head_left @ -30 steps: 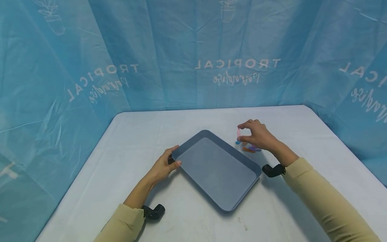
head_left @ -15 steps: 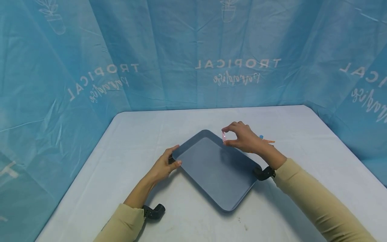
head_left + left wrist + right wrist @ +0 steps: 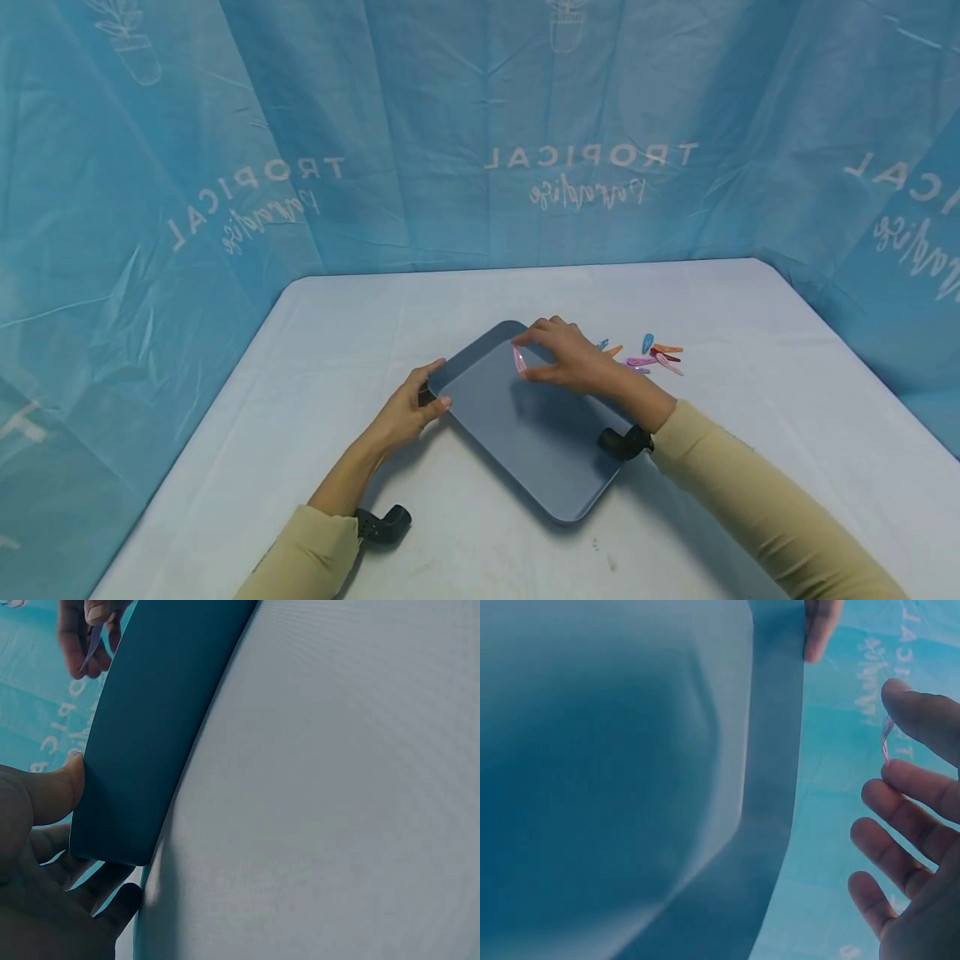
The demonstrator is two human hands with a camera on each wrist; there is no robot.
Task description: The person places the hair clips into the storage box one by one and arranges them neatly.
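Observation:
My right hand (image 3: 568,357) pinches a pink snap hair clip (image 3: 518,359) between thumb and index finger, above the grey tray (image 3: 501,421). In the right wrist view the clip (image 3: 886,741) spans the gap between thumb and fingertip, while the other fingers are spread. My left hand (image 3: 403,412) grips the tray at its left corner. The left wrist view shows the thumb against the tray wall (image 3: 154,727) and the fingers around its end. Beyond the tray, partly behind my right wrist, lie several hair clips (image 3: 642,362) in blue, orange, red, pink and purple.
A white cloth covers the table (image 3: 360,333). Blue printed curtains (image 3: 450,208) enclose its back and sides. Each wrist carries a black camera (image 3: 384,526). Small dark marks (image 3: 603,554) spot the cloth near the front.
My right hand has carried the pink hair clip leftward from the loose clips to above the tray, uncovering more of them. My left hand and the tray have stayed in place.

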